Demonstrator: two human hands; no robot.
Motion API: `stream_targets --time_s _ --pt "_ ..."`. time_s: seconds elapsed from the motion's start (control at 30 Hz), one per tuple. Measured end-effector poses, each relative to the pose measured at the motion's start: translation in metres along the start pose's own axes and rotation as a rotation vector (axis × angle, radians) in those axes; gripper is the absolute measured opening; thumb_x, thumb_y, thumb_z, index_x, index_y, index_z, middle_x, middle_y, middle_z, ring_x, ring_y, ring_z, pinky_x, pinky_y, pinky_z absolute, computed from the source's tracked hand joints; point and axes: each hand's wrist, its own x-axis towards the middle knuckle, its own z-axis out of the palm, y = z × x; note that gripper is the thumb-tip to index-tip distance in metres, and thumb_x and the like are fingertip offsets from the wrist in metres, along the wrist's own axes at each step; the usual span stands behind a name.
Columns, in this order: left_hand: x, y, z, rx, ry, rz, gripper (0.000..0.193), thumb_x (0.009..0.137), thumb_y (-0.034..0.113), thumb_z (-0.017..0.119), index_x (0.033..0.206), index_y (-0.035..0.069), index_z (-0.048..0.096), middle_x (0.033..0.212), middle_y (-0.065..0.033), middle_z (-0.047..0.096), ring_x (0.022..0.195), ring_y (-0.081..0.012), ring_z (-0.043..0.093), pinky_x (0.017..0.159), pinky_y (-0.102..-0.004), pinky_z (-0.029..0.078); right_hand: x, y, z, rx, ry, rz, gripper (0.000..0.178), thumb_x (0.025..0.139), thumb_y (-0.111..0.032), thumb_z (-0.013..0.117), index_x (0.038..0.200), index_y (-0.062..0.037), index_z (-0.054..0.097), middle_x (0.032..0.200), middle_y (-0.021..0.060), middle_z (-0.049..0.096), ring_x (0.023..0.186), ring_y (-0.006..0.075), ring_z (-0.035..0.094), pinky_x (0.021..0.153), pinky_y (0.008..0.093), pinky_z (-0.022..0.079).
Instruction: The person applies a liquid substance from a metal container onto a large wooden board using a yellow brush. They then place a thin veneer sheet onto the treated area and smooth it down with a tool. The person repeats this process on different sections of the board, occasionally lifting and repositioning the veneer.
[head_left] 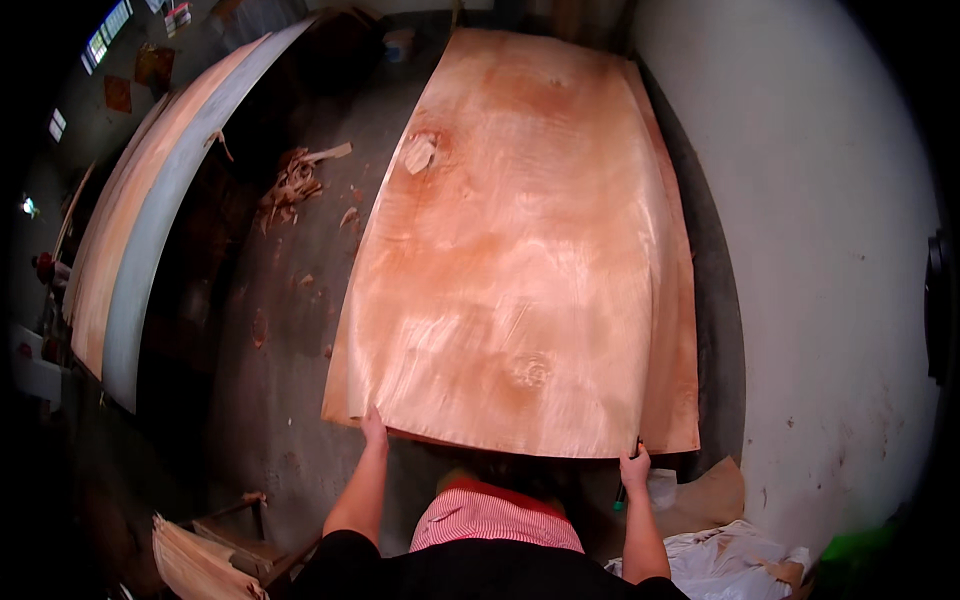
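A large, thin sheet of wood veneer (510,270), pinkish tan with knots, stretches out in front of me. Beneath it lies at least one more sheet (676,385), showing along the right side. My left hand (374,430) grips the sheet's near edge close to the left corner, with the thumb on top. At the near right corner, my right hand (634,467) closes on the same edge. A slim dark tool with a green end (619,503) also sits in my right hand; its kind is not clear.
On the left stands a long stack of veneer sheets (165,215). Wood scraps (292,183) litter the dark floor (285,370). A pale wall (810,250) runs along the right. White plastic sheeting (735,555) lies at lower right, and veneer pieces (195,560) at lower left.
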Motion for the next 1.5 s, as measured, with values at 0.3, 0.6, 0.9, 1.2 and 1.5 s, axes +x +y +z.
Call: stream_targets --time_s 0.3,0.6,0.9,1.2,1.5 --pt "-0.036 -0.059 0.028 -0.074 0.110 -0.269 0.030 0.083 0.028 0.047 0.090 -0.001 0.053 0.080 -0.0074 0.057 0.069 -0.0144 0.053 0.058 -0.0266 0.043 0.019 0.024 0.009 -0.327 0.147 -0.218 0.031 0.068 -0.018 0.058 0.090 0.0026 0.050 0.075 0.0191 0.057 0.074 0.0319 0.057 0.065 0.0360 0.043" --pt "0.000 -0.126 0.005 -0.326 0.383 -0.442 0.010 0.079 0.015 0.053 0.074 0.009 0.047 0.057 0.0003 0.046 0.041 -0.0083 0.041 0.035 -0.0195 0.032 0.007 0.038 0.049 -0.472 0.015 -0.004 0.042 0.070 -0.023 0.059 0.099 0.0055 0.047 0.085 0.0234 0.056 0.080 0.0345 0.054 0.070 0.0372 0.043" --pt "0.036 -0.142 -0.014 -0.318 0.280 -0.458 0.016 0.080 0.017 0.053 0.091 0.006 0.050 0.084 -0.0052 0.055 0.071 -0.0153 0.055 0.055 -0.0263 0.047 0.007 0.088 0.100 -0.483 0.208 -0.221 0.032 0.072 -0.024 0.057 0.092 0.0009 0.049 0.071 0.0173 0.058 0.068 0.0293 0.058 0.060 0.0362 0.044" --pt "0.037 -0.184 0.035 -0.411 0.415 -0.471 0.011 0.074 0.015 0.057 0.071 0.006 0.051 0.057 0.0001 0.047 0.043 -0.0095 0.043 0.039 -0.0206 0.038 0.055 0.113 0.077 -0.412 -0.033 -0.041 0.033 0.078 -0.020 0.053 0.100 0.0018 0.042 0.056 0.0056 0.050 0.046 0.0132 0.048 0.042 0.0259 0.039" --pt "0.035 -0.160 0.044 -0.646 0.424 -0.514 0.028 0.076 0.024 0.058 0.097 0.006 0.051 0.088 -0.0037 0.053 0.072 -0.0107 0.049 0.060 -0.0278 0.043 0.086 0.162 0.053 -0.539 0.016 -0.180 0.052 0.077 -0.030 0.055 0.110 0.0060 0.037 0.054 0.0063 0.050 0.044 0.0136 0.047 0.042 0.0262 0.038"
